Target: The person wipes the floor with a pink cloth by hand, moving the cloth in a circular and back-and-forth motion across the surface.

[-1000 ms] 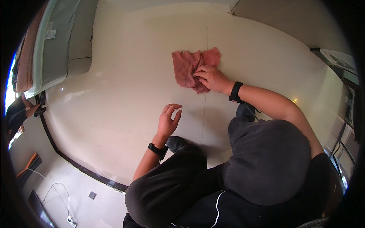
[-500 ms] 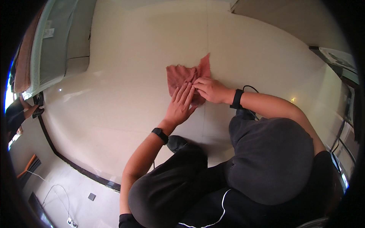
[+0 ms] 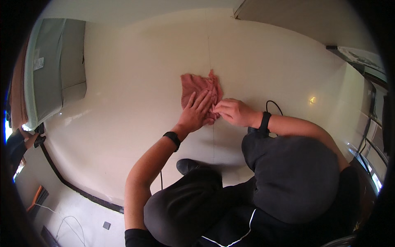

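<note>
A crumpled pinkish-red cloth (image 3: 192,84) lies on the pale tiled floor (image 3: 135,90) in front of my feet. My left hand (image 3: 196,112) rests flat on its near left part, fingers stretched out and pointing away from me. From the right, my right hand (image 3: 236,112) pinches the gathered right edge of the cloth between thumb and fingers. The fingertips of both hands are close together, with bunched folds between them. Each wrist carries a black band.
A grey padded piece of furniture (image 3: 73,61) stands at the far left. Another person's feet (image 3: 38,140) show below it. A black cable (image 3: 275,103) loops beside my right wrist. A dark-edged panel (image 3: 288,20) slants across the upper right. My bent knees (image 3: 296,177) fill the near side.
The raised strip at the cloth's far right corner is now drawn in and bunched. My right hand has moved slightly right and nearer. The view has shifted a little.
</note>
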A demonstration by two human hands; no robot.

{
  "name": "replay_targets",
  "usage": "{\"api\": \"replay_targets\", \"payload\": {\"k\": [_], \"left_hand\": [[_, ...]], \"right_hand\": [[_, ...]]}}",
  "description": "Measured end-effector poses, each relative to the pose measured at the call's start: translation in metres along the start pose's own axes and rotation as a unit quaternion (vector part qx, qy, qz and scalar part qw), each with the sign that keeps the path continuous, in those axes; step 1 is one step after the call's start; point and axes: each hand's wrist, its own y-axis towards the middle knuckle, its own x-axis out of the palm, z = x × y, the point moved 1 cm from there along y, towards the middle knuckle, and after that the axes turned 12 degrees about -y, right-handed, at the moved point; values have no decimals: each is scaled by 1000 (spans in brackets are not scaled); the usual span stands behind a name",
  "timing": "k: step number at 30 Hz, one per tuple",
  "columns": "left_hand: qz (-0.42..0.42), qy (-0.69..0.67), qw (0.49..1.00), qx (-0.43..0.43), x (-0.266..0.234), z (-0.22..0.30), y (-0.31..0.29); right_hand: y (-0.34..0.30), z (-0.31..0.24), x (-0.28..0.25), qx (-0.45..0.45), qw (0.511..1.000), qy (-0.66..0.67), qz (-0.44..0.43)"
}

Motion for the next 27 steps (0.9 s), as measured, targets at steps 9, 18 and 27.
{"api": "replay_targets", "payload": {"k": [9, 18, 27], "left_hand": [[-77, -38, 973, 215, -11, 7, 88], [33, 51, 967, 247, -19, 19, 213], [160, -132, 977, 44, -60, -30, 233]], "right_hand": [[-13, 5, -36, -48, 998, 36, 21], [-14, 6, -56, -19, 998, -2, 61], [-26, 10, -66, 28, 997, 23, 71]]}}
